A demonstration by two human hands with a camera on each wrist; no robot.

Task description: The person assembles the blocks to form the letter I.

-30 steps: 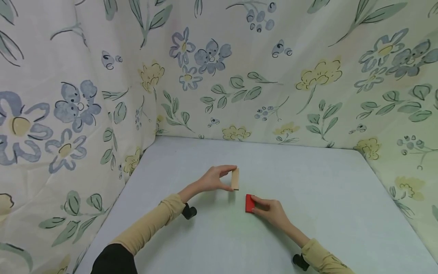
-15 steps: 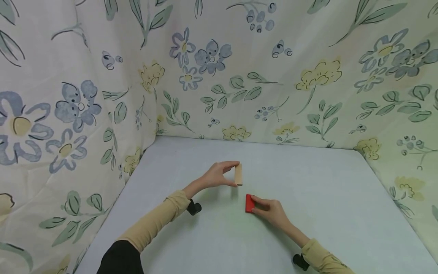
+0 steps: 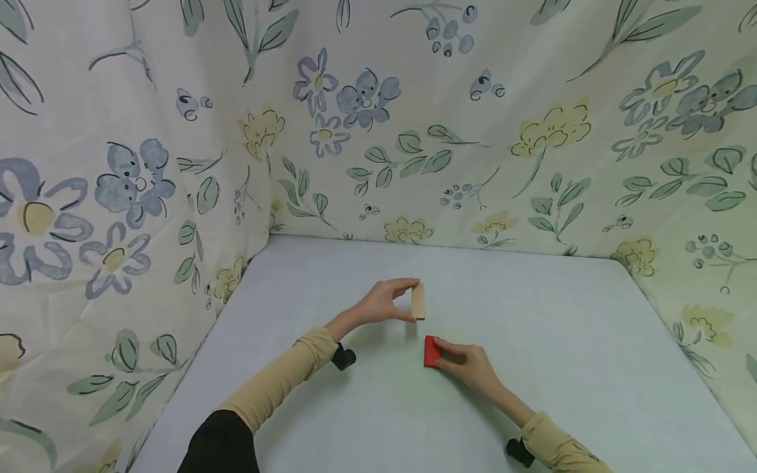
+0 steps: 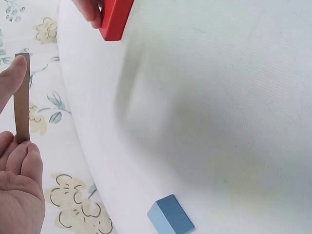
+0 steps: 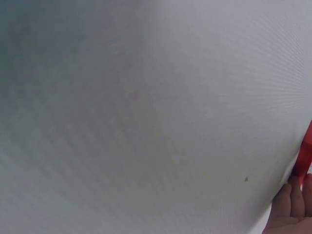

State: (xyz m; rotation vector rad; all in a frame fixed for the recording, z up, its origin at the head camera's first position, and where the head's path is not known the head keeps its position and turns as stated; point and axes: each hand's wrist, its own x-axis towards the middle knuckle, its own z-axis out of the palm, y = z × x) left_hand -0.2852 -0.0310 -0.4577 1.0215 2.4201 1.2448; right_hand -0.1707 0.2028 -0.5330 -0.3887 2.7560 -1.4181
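Observation:
My left hand (image 3: 380, 303) pinches a plain wooden block (image 3: 418, 301) by its two ends, thumb at one end and fingers at the other. The block is held upright above the table, its shadow falling below it. Nearer to me, my right hand (image 3: 473, 369) grips a red block (image 3: 432, 352) from its right side. In the left wrist view the wooden block (image 4: 22, 100) shows edge-on and the red block (image 4: 116, 22) is cut off at the top. Only a sliver of the red block (image 5: 304, 153) and a few fingers (image 5: 296, 197) enter the right wrist view.
A blue block (image 4: 170, 215) with angled faces lies on the white table at the bottom of the left wrist view; the head view does not show it. Flower-patterned curtain (image 3: 437, 131) hangs behind the table (image 3: 562, 315) and along its sides.
My left hand has carried the wooden block to the right and slightly away from me, to behind the red block. My right hand and the red block have stayed put.

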